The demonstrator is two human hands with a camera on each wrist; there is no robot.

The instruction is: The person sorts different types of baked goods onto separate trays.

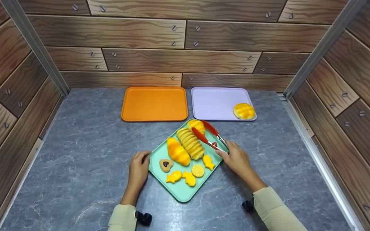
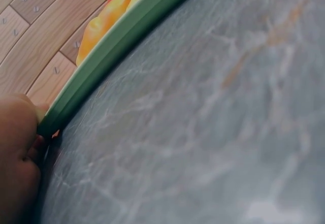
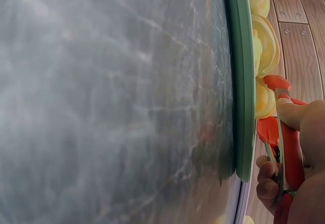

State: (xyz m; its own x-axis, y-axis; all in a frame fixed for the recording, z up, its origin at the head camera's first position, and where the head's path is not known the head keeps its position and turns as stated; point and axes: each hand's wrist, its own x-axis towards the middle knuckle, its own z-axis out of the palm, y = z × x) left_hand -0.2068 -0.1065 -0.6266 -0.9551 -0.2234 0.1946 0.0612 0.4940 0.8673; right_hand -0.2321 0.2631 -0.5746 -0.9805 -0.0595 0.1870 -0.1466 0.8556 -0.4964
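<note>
Marbled tabletop; red tongs point diagonally far-left.

Rolls on frt tray, bun back R

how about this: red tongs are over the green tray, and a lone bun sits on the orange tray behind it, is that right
Not quite: the lone bun sits on the purple tray, not the orange tray, as the head view shows. The red tongs are over the green tray, as you said.
</note>
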